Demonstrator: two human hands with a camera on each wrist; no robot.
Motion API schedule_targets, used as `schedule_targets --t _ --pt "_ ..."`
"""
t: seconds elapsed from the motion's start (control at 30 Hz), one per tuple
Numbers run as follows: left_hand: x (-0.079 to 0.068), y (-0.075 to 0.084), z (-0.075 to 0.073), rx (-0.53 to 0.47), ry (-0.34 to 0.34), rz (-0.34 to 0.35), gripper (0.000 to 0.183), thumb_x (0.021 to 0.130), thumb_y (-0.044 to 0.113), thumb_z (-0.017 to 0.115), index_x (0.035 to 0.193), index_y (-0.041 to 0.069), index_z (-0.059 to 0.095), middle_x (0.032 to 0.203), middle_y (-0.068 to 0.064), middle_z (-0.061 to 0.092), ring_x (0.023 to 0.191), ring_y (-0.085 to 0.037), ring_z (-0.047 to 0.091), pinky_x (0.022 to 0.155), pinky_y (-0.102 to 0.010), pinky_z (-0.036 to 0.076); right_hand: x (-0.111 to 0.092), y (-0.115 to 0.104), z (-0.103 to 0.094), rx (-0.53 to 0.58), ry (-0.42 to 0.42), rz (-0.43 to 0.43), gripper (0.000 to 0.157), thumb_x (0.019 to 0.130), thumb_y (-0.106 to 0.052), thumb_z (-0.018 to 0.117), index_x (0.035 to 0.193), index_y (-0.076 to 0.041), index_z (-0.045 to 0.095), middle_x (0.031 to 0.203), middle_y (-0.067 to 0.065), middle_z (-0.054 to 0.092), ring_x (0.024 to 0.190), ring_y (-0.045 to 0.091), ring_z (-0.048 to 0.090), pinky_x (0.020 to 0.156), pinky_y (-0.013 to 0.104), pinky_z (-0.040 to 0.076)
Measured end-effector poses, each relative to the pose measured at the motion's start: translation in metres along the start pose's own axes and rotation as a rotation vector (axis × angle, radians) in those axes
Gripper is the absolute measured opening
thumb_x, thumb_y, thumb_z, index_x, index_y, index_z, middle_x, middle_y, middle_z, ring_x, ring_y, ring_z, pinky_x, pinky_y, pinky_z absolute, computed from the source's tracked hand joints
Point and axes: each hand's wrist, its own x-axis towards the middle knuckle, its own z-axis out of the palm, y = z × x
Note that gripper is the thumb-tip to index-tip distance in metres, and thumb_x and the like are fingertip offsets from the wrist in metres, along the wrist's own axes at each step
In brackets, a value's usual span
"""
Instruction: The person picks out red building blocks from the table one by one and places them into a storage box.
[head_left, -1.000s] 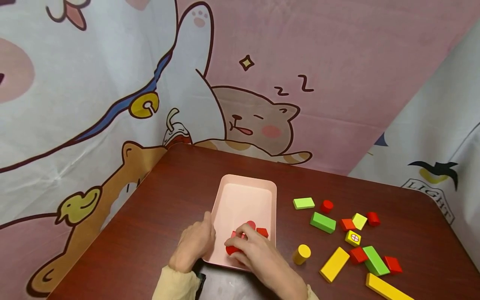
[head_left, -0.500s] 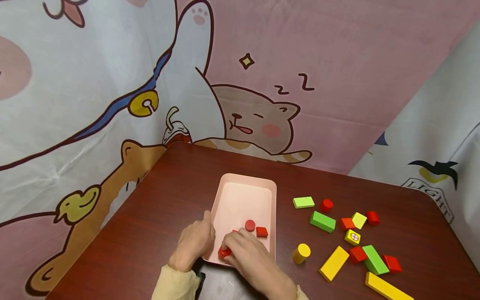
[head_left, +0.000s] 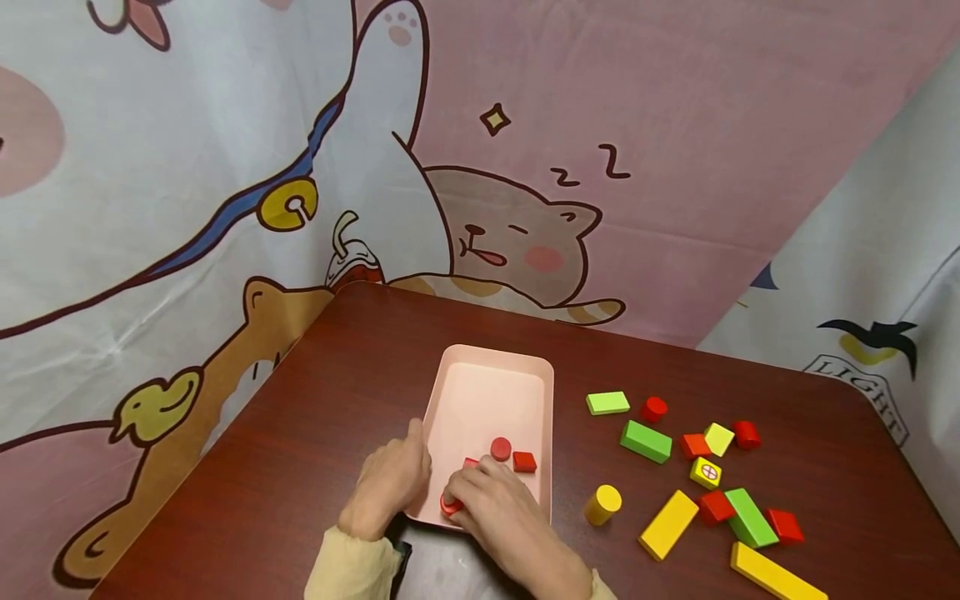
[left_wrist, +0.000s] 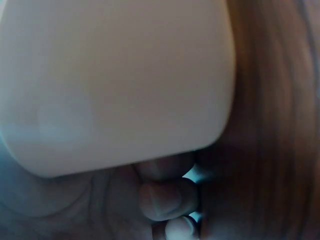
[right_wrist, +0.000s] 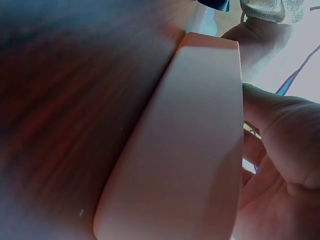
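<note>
A shallow pink tray [head_left: 491,392] lies near the table's front edge. My left hand [head_left: 386,479] grips its near left side, thumb along the rim; in the left wrist view, curled fingers [left_wrist: 165,197] show beside the tray wall [left_wrist: 115,90]. Inside the near left corner, my right hand [head_left: 502,517] pinches a round red block [head_left: 449,506], partly covered by the fingers. A red disc-topped block [head_left: 500,448], a red block [head_left: 524,462] and a partly hidden red piece [head_left: 470,462] lie close by in the tray. The right wrist view has the tray's outer wall [right_wrist: 175,140] blocking the fingertips.
Right of the tray stands a yellow cylinder [head_left: 603,505]. Beyond it lie a yellow bar [head_left: 669,525], a green block [head_left: 646,442], a light green block [head_left: 607,403], a red cylinder [head_left: 654,409] and several more blocks. A printed cloth [head_left: 637,167] hangs behind the table.
My right hand has moved left and nearer with the round red block, into the tray's near left corner, uncovering the other red pieces. It has barely moved since half a second ago. The left hand stays put.
</note>
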Motion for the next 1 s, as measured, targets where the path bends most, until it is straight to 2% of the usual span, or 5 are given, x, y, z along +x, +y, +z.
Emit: schedule_targets --t 0.33,0.53,0.83,0.9,1.0 --pt "0.003 0.0 0.0 0.006 -0.011 -0.002 0.008 0.093 0.011 0.046 0.09 0.007 0.04 0.059 -0.012 0.052 0.048 -0.031 0.05 0.046 -0.046 0.038 -0.003 0.002 -0.005 0.002 -0.009 0.008 0.013 0.081 -0.021 0.078 0.09 -0.022 0.068 0.094 -0.008 0.059 0.086 0.011 0.049 0.079 0.027 0.042" --pt "0.002 0.0 -0.001 0.0 -0.011 0.01 0.008 0.093 0.011 0.047 0.09 0.008 0.04 0.059 -0.011 0.051 0.048 -0.03 0.05 0.047 -0.045 0.039 -0.003 0.001 -0.008 -0.006 -0.041 0.026 0.015 0.082 -0.019 0.077 0.093 -0.021 0.068 0.096 -0.007 0.057 0.087 0.012 0.049 0.078 0.027 0.044" --pt "-0.001 -0.002 0.0 0.009 -0.011 0.001 0.009 0.094 0.013 0.048 0.092 0.007 0.041 0.061 -0.012 0.053 0.05 -0.032 0.052 0.049 -0.047 0.04 -0.009 0.0 -0.015 -0.059 -0.09 0.057 0.022 0.083 -0.015 0.074 0.103 -0.017 0.064 0.101 -0.004 0.056 0.093 0.015 0.049 0.085 0.03 0.044" --pt "0.0 -0.002 0.001 0.012 -0.009 -0.001 0.009 0.094 0.013 0.048 0.092 0.007 0.041 0.061 -0.013 0.054 0.051 -0.033 0.053 0.05 -0.047 0.041 -0.011 0.001 -0.021 -0.043 -0.114 0.081 0.02 0.085 -0.016 0.073 0.103 -0.017 0.064 0.101 -0.005 0.056 0.094 0.014 0.05 0.085 0.031 0.044" --pt "0.001 -0.001 0.001 0.011 -0.011 -0.006 0.009 0.093 0.013 0.048 0.093 0.007 0.041 0.062 -0.014 0.055 0.052 -0.034 0.055 0.05 -0.048 0.041 -0.015 0.002 -0.036 0.018 -0.198 0.155 0.017 0.088 -0.024 0.072 0.103 -0.019 0.064 0.101 -0.009 0.057 0.093 0.012 0.051 0.085 0.033 0.047"
